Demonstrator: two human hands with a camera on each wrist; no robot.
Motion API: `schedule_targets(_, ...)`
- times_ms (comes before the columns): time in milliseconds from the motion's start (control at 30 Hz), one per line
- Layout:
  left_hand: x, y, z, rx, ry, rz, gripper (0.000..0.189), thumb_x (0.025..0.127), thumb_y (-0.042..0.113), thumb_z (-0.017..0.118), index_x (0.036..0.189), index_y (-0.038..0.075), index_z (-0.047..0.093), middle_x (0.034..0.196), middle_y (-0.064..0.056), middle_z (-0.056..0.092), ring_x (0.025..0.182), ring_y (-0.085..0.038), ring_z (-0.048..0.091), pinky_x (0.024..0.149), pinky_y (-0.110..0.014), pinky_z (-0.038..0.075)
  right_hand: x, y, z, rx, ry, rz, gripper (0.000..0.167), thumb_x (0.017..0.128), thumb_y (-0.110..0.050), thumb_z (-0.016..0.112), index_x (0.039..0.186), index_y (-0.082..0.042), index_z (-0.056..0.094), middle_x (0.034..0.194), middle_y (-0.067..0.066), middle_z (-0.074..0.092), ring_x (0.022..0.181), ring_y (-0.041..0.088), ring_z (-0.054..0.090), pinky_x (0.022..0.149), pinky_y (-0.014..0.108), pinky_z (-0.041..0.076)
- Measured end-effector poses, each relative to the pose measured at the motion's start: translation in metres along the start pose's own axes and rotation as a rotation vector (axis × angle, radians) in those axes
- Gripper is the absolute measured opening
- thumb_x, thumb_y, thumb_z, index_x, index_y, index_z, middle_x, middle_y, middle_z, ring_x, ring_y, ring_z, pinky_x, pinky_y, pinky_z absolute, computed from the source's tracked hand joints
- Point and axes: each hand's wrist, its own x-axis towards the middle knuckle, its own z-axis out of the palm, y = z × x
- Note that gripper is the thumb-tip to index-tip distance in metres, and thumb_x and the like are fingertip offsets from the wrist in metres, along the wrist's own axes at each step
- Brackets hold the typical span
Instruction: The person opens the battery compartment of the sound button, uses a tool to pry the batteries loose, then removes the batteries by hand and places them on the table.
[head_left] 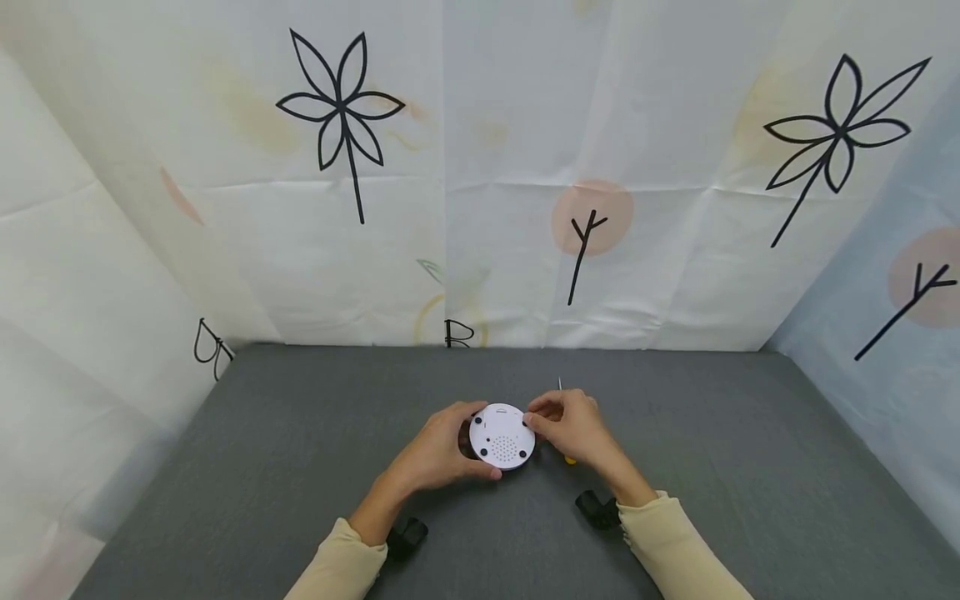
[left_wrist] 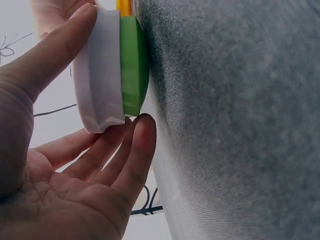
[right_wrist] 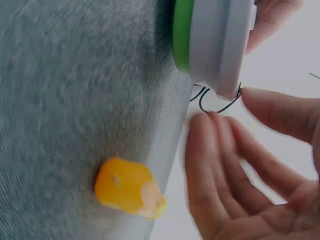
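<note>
A round white-and-green device (head_left: 502, 437) is turned with its white face up, showing a patch of speaker holes and several dark round spots near the rim. My left hand (head_left: 442, 447) grips its left side, the thumb at the near edge and the fingers round the far one. At the right rim, the thumb of my right hand (head_left: 576, 427) touches beside a dark spot (right_wrist: 239, 90), while the other fingers stay apart from the thumb below the rim. The green part (left_wrist: 134, 65) faces the tabletop. Under the right hand lies a screwdriver with an orange-yellow handle (right_wrist: 127, 186), partly hidden.
Dark grey cloth covers the table (head_left: 300, 417). A pale curtain (head_left: 487, 250) printed with flowers and trees hangs behind it and along both sides. Black wrist mounts (head_left: 596, 508) sit beneath the forearms, close over the table.
</note>
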Motion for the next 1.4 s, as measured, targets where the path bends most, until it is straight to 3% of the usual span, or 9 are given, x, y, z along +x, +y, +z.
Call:
schedule_targets(100, -0.001, 0.001, 0.001, 0.023, 0.01, 0.012, 0.09, 0.069, 0.025, 0.097, 0.141, -0.004, 0.052, 0.124, -0.012, 0.061, 0.103, -0.022, 0.06, 0.086, -0.039, 0.052, 0.0, -0.004, 0.003, -0.103, 0.089, -0.12, 0.013, 0.086, -0.008, 0.081, 0.098, -0.004, 0.079, 0.083, -0.001, 0.071, 0.071, 0.011, 0.066, 0.063, 0.027, 0.053)
schedule_targets(267, -0.001, 0.004, 0.002, 0.047, 0.021, 0.048, 0.087, 0.068, 0.023, 0.098, 0.141, 0.002, 0.055, 0.126, -0.009, 0.061, 0.104, -0.022, 0.061, 0.087, -0.04, 0.052, -0.002, -0.006, 0.008, -0.111, 0.073, -0.299, 0.015, 0.083, -0.003, 0.083, 0.096, -0.005, 0.079, 0.082, -0.003, 0.065, 0.069, 0.009, 0.059, 0.061, 0.025, 0.05)
schedule_targets(333, -0.001, 0.005, 0.002, 0.06, 0.027, 0.061, 0.087, 0.067, 0.023, 0.098, 0.141, 0.003, 0.055, 0.127, -0.009, 0.061, 0.106, -0.022, 0.06, 0.088, -0.042, 0.051, -0.002, -0.005, 0.009, -0.118, 0.063, -0.321, 0.015, 0.082, -0.002, 0.082, 0.097, -0.005, 0.078, 0.082, -0.004, 0.063, 0.069, 0.008, 0.057, 0.061, 0.024, 0.049)
schedule_targets(667, -0.002, 0.011, 0.004, 0.118, 0.043, 0.099, 0.087, 0.066, 0.022, 0.098, 0.14, 0.003, 0.057, 0.128, -0.008, 0.061, 0.107, -0.023, 0.06, 0.091, -0.046, 0.049, -0.003, -0.007, 0.009, -0.121, -0.015, -0.246, 0.016, 0.086, -0.002, 0.08, 0.099, -0.004, 0.07, 0.088, 0.004, 0.059, 0.078, 0.017, 0.057, 0.069, 0.029, 0.051)
schedule_targets(867, -0.001, 0.01, 0.005, 0.119, 0.05, 0.113, 0.088, 0.063, 0.022, 0.1, 0.139, 0.002, 0.058, 0.129, -0.009, 0.062, 0.11, -0.024, 0.06, 0.094, -0.048, 0.048, -0.003, -0.007, 0.01, -0.123, -0.034, -0.238, 0.017, 0.086, 0.0, 0.078, 0.097, -0.004, 0.066, 0.088, 0.004, 0.055, 0.078, 0.015, 0.053, 0.069, 0.026, 0.047)
schedule_targets(1133, 0.0, 0.01, 0.004, 0.103, 0.044, 0.088, 0.087, 0.063, 0.021, 0.1, 0.137, 0.001, 0.06, 0.127, -0.012, 0.063, 0.111, -0.027, 0.061, 0.094, -0.048, 0.049, -0.001, -0.009, 0.01, -0.042, -0.013, -0.223, 0.015, 0.087, 0.003, 0.076, 0.092, -0.004, 0.064, 0.085, 0.002, 0.058, 0.073, 0.013, 0.054, 0.064, 0.024, 0.047)
schedule_targets(1400, 0.0, 0.01, 0.003, 0.107, 0.029, 0.09, 0.087, 0.065, 0.023, 0.099, 0.139, 0.002, 0.059, 0.128, -0.011, 0.063, 0.11, -0.025, 0.061, 0.093, -0.047, 0.049, 0.001, -0.008, 0.003, -0.019, 0.019, -0.225, 0.008, 0.087, 0.001, 0.078, 0.093, -0.002, 0.074, 0.079, 0.0, 0.065, 0.068, 0.012, 0.06, 0.061, 0.025, 0.05)
